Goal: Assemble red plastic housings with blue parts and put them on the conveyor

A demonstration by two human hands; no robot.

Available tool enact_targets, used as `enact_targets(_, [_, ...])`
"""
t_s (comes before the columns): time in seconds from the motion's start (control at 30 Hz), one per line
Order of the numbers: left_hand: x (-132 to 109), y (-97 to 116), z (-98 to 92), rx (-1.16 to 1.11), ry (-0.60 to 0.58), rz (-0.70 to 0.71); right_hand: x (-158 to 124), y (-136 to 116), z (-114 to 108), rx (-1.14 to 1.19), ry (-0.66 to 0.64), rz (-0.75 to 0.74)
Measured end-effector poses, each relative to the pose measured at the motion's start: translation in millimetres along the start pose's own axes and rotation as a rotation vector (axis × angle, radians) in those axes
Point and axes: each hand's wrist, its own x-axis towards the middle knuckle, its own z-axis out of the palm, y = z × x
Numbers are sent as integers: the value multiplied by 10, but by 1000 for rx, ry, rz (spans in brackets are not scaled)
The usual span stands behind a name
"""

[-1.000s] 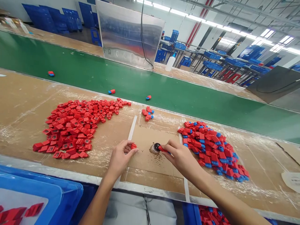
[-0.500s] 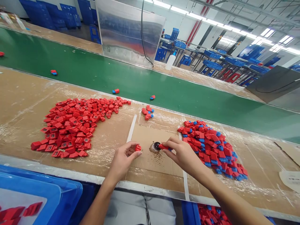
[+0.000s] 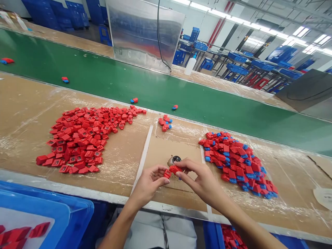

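With its fingers the left hand point(image 3: 147, 183) is grasping a small red block point(image 3: 167, 174), and the right hand point(image 3: 201, 175) pinches a second red piece point(image 3: 175, 169) very close beside it, both above the tabletop point(image 3: 124, 152), near the round jar point(image 3: 176, 159), between a red pile point(image 3: 83, 135) and a red-and-blue pile point(image 3: 238, 162).

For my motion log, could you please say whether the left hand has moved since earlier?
Yes, the left hand has moved rightward relative to the left white strip.
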Motion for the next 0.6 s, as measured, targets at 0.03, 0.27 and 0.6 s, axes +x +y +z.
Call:
enact_targets(0.03, [1, -6, -3, 3, -4, 1, -1, 3, 16, -12, -9, 5])
enact_targets(0.27, [-4, -33, -4, 20, -18, 4, 13, 38, 53, -43, -44, 29])
enact_targets(0.6, [-6, -26, -13, 151, -62, 4, -38, 63, 140, -130, -140, 7])
